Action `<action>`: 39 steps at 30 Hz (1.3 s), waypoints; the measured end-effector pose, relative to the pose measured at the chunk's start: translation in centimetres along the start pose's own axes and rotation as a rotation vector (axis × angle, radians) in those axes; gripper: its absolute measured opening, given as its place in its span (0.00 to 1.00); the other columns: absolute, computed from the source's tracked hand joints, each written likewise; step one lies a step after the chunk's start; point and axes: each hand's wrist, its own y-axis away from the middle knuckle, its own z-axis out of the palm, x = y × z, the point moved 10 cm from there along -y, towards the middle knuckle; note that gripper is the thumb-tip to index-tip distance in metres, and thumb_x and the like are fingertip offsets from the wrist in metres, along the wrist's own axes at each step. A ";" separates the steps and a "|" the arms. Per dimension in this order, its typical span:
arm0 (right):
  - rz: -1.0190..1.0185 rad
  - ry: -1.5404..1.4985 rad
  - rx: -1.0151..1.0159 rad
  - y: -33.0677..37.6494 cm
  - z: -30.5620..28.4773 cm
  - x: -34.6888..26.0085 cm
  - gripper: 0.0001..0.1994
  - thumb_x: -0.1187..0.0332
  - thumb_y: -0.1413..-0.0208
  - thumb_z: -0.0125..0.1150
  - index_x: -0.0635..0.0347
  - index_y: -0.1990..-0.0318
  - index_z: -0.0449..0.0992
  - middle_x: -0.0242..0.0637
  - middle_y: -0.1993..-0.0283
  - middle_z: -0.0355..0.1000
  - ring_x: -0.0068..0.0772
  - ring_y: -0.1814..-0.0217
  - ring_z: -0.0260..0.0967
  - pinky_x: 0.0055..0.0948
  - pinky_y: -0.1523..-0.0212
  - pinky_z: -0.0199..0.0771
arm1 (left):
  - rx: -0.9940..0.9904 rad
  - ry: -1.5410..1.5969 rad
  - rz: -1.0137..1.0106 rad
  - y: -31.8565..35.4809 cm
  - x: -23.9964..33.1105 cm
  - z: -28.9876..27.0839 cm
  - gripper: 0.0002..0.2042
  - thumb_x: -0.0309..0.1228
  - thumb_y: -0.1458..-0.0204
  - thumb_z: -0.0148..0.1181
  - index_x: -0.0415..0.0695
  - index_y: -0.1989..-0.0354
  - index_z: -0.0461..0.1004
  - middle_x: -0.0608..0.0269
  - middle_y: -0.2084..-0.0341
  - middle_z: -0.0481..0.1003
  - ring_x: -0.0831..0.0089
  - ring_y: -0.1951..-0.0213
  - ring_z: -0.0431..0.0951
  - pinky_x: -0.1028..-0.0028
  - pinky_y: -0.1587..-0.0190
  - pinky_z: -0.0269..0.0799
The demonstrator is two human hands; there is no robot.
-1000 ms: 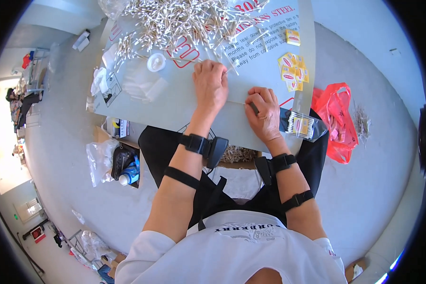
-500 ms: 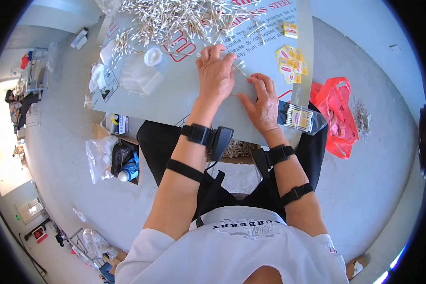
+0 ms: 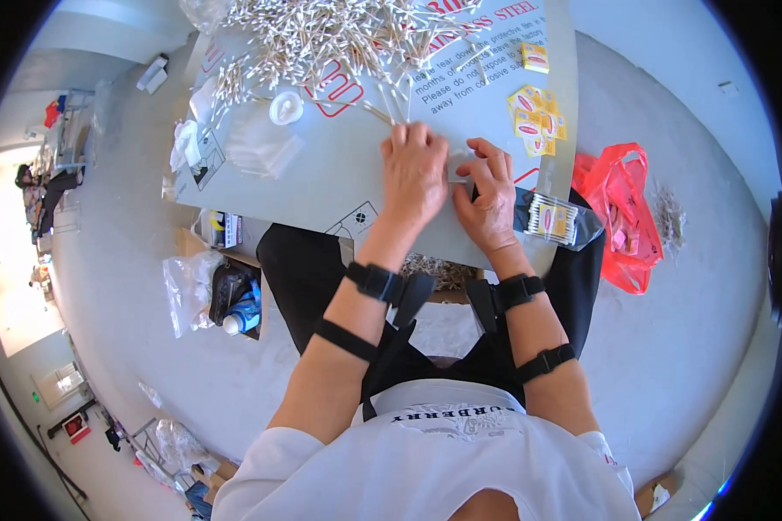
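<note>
Over the sheet-covered table [image 3: 339, 187], my left hand [image 3: 415, 174] is closed, knuckles up, its fingers curled down toward the surface. White ends of cotton swabs [image 3: 458, 181] show at its right side, toward my other hand; the rest is hidden under the fingers. Just to the right, my right hand [image 3: 488, 201] is half curled with a gap between thumb and fingers, and nothing shows in its grasp. Some loose swabs [image 3: 394, 102] lie beyond my left fingertips. Farther off spreads a large heap of swabs [image 3: 321, 39]. A clear bag of swabs [image 3: 552, 219] lies right of my right hand.
Yellow cards [image 3: 537, 120] lie at the table's right, with a yellow stack [image 3: 534, 57] above. A round white container [image 3: 286, 108] and clear plastic bags [image 3: 265, 154] lie left. A red plastic bag [image 3: 621, 217] stands beyond the right edge. Below left is an open box [image 3: 235, 295].
My left hand has drawn back toward me and slightly right, closer to my right hand. The fingers of my right hand have curled more.
</note>
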 end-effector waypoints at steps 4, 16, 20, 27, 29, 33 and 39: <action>-0.090 0.078 -0.032 0.8 0.1 -0.9 0.14 0.78 0.62 0.63 0.59 0.63 0.75 0.37 0.51 0.70 0.45 0.49 0.66 0.41 0.49 0.66 | 0.035 0.105 -0.015 3.3 0.6 -1.3 0.06 0.24 0.56 0.63 0.45 0.70 0.73 0.61 0.65 0.70 0.57 0.54 0.66 0.58 0.53 0.61; -0.064 0.093 -0.135 1.1 0.8 -0.9 0.16 0.73 0.60 0.67 0.59 0.60 0.76 0.35 0.52 0.69 0.42 0.49 0.65 0.40 0.50 0.64 | 0.283 0.111 -0.300 -1.3 -9.2 -3.1 0.06 0.26 0.57 0.64 0.43 0.71 0.74 0.56 0.66 0.72 0.52 0.57 0.67 0.57 0.54 0.63; -0.046 0.085 -0.132 1.1 0.6 -0.5 0.15 0.72 0.60 0.67 0.59 0.60 0.76 0.34 0.52 0.70 0.42 0.49 0.65 0.40 0.50 0.64 | 0.079 -0.142 -0.360 -3.9 -7.0 -1.5 0.09 0.34 0.56 0.65 0.42 0.72 0.77 0.56 0.66 0.73 0.53 0.55 0.68 0.55 0.54 0.62; -0.039 0.075 -0.127 1.2 0.5 -0.2 0.14 0.73 0.60 0.66 0.59 0.62 0.75 0.34 0.52 0.70 0.42 0.49 0.65 0.39 0.51 0.64 | 0.059 -0.170 -0.397 -1.4 -6.4 -0.6 0.05 0.31 0.54 0.63 0.45 0.72 0.77 0.60 0.69 0.73 0.56 0.57 0.69 0.56 0.54 0.61; -0.047 0.097 -0.139 1.3 0.6 -0.3 0.15 0.73 0.61 0.66 0.59 0.61 0.75 0.35 0.51 0.70 0.43 0.49 0.65 0.40 0.50 0.64 | 0.104 -0.063 -0.321 -0.2 -5.3 -1.2 0.03 0.28 0.55 0.63 0.46 0.72 0.76 0.61 0.70 0.72 0.56 0.59 0.69 0.57 0.56 0.62; -0.032 0.049 -0.117 1.2 0.5 -0.2 0.18 0.74 0.62 0.66 0.60 0.59 0.74 0.37 0.50 0.70 0.45 0.48 0.65 0.40 0.48 0.65 | 0.163 0.030 -0.213 1.8 -4.0 -2.0 0.05 0.22 0.58 0.65 0.45 0.74 0.74 0.61 0.71 0.70 0.58 0.61 0.67 0.60 0.58 0.61; 0.002 -0.005 -0.124 1.1 0.5 -0.1 0.21 0.74 0.63 0.67 0.60 0.56 0.73 0.38 0.48 0.70 0.46 0.46 0.65 0.41 0.45 0.65 | 0.180 0.131 -0.118 2.7 -3.6 -2.2 0.07 0.21 0.59 0.66 0.47 0.72 0.75 0.65 0.73 0.69 0.60 0.63 0.68 0.62 0.60 0.63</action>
